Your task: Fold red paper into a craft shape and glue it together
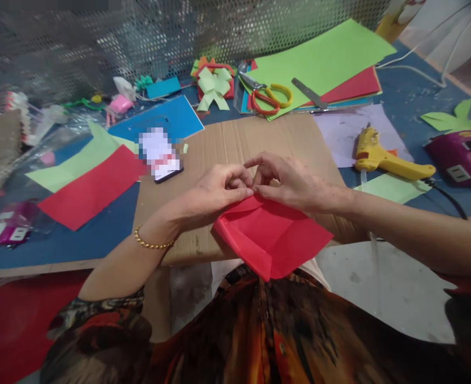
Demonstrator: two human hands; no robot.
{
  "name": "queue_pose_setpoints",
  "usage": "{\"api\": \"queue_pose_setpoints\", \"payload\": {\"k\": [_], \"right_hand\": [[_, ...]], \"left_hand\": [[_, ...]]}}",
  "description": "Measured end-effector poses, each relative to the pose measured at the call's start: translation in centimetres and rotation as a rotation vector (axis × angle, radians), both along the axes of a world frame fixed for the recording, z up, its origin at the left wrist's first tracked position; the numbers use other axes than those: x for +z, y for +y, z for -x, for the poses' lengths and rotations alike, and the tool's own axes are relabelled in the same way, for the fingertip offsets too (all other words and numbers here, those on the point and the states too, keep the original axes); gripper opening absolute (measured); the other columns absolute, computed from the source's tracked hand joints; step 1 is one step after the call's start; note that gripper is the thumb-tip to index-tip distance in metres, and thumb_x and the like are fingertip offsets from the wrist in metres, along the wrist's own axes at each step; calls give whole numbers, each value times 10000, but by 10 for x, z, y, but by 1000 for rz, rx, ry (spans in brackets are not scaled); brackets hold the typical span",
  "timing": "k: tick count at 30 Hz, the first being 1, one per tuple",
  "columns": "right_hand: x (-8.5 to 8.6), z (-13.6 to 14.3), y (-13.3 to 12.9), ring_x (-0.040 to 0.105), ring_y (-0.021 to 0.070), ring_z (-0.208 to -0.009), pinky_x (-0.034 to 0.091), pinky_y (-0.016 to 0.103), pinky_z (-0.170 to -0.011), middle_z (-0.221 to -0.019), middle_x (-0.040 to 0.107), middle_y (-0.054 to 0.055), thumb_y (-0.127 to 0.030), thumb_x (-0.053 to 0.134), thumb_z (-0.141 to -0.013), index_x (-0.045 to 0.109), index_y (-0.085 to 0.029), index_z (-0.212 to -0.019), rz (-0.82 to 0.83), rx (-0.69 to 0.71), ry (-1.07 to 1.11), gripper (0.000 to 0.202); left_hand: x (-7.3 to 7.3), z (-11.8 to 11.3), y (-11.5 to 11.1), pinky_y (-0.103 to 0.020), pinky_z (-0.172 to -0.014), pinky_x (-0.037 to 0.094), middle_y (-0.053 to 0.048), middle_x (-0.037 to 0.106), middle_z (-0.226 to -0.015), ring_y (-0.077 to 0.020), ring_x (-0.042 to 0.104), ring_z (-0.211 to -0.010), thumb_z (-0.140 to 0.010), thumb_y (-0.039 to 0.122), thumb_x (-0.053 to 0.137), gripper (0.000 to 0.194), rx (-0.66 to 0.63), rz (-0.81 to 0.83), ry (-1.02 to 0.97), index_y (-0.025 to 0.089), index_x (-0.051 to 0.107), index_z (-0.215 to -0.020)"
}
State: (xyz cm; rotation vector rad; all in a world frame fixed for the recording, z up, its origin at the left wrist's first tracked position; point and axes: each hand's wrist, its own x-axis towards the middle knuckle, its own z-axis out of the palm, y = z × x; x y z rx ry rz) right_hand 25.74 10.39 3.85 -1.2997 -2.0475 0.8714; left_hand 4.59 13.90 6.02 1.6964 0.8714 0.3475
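pinching red paper amid a crowded craft table

pinching at the far edge of a folded red paper [273, 234], the left hand [215, 193] and the right hand [287, 178] meet fingertip to fingertip, thumbs and forefingers closed on the paper's top corner. the sheet lies on a cardboard sheet [235, 144] at the table's near edge, its lower corner hanging over toward the person's lap.

around the hands (taking them as the clock's centre): at 10 o'clock, just beside the left hand, lies a phone [161, 154] on the cardboard's edge. farther out at 9 o'clock sit a loose red sheet [89, 194] and a pale green sheet [79, 162], overlapping. at 12 o'clock, well apart, are a green paper bow [214, 88] and scissors [269, 96] with red and yellow handles, resting on a stack of coloured paper [327, 58]. at 2 o'clock a yellow glue gun [383, 160] lies beyond the right wrist, with a purple tool [461, 157] farther right. a perforated metal screen [139, 32] backs the table. nothing lies between the two hands and the paper; the cardboard around them is bare.
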Motion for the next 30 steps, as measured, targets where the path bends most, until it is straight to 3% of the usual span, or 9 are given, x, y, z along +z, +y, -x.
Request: {"api": "queue_pose_setpoints", "payload": {"k": [4, 8, 13, 18, 22, 26, 28, 30], "right_hand": [[4, -4, -2, 675, 175, -793, 469, 306, -730, -883, 772, 48, -354, 579, -956, 670, -141, -1317, -61, 14, -28, 429], [13, -11, -3, 693, 198, -849, 456, 332, -749, -997, 803, 88, -336, 505, -1019, 766, -192, -1094, -99, -39, -114, 307], [15, -9, -2, 622, 165, -751, 417, 307, -705, -860, 748, 75, -337, 584, -983, 747, -164, -925, -102, 63, -144, 245], [11, -3, -2, 548, 129, -697, 370, 279, -668, -779, 684, 38, -270, 578, -949, 639, -174, -794, -73, 44, -156, 192], [12, 0, 0, 500, 123, -669, 343, 287, -655, -743, 635, 16, -266, 575, -939, 586, -191, -787, -96, 50, -177, 170], [32, -11, 10, 530, 155, -668, 393, 325, -672, -731, 637, 30, -358, 503, -1007, 570, -230, -765, -41, 78, -207, 282], [47, -27, 9, 651, 204, -812, 489, 372, -778, -921, 737, 77, -443, 444, -1047, 616, -250, -882, -28, 26, -149, 307], [59, -46, -3, 708, 242, -894, 537, 436, -864, -1034, 756, 95, -502, 406, -1062, 634, -273, -1029, -74, -141, -105, 325]], "left_hand": [[-1, 1, 1, -232, -558, 379, 14, 602, -710, -102, 517, -646, -885, 251, 664, 98, -7, -93, 7, 165, 678, -839], [1, 2, 1, -240, -580, 386, -2, 636, -735, -112, 542, -674, -882, 264, 656, 126, 2, -152, 32, 154, 676, -825], [3, 2, 0, -235, -562, 358, 13, 612, -696, -102, 505, -649, -889, 269, 660, 150, -14, -181, 61, 158, 668, -788], [4, 1, -1, -226, -550, 348, 26, 592, -674, -89, 478, -621, -900, 267, 672, 155, -9, -142, 35, 163, 662, -785], [7, 0, -4, -222, -537, 334, 31, 575, -658, -85, 470, -604, -864, 237, 695, 139, 27, -81, 4, 170, 646, -753], [7, 1, -3, -220, -539, 345, 31, 572, -642, -89, 483, -599, -809, 235, 729, 121, 106, 10, -29, 174, 654, -736], [5, 1, 0, -216, -556, 375, 29, 592, -664, -90, 509, -613, -784, 256, 761, 141, 189, 37, -87, 176, 654, -738], [0, 2, 5, -214, -571, 404, 26, 620, -693, -91, 536, -624, -763, 273, 791, 171, 289, 55, -159, 180, 649, -752]]}}
